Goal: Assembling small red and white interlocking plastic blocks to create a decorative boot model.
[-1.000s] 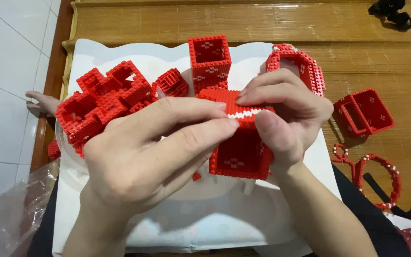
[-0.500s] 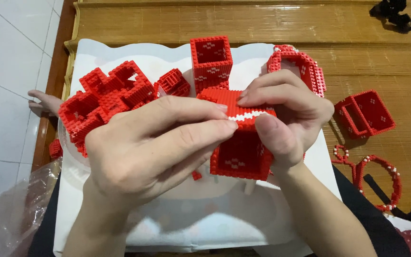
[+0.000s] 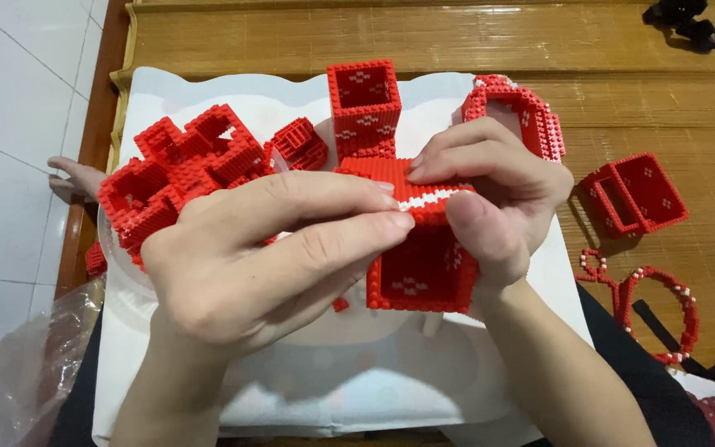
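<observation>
Wooden slatted flooring carries a white sheet of paper [image 3: 208,91], and at its middle sits the work in hand — a red open-topped box built of tiny plastic bricks [image 3: 424,269] with a white stripe along its upper rim. The left hand [image 3: 266,257] has its fingers nearly closed, fingertips pinching that striped rim. The right hand [image 3: 490,186] wraps the box's far side, thumb pressed down its front wall, fingers curled over the top.

Squeezing too hard could pop a brick row loose or buckle a wall — the grip sits high on a hollow shell.

Behind stand a tall red brick tower box [image 3: 364,103], a cluster of joined red brick cells [image 3: 179,170], and a red arched brick piece [image 3: 523,108]; a flat red brick tray [image 3: 635,194] lies right.
</observation>
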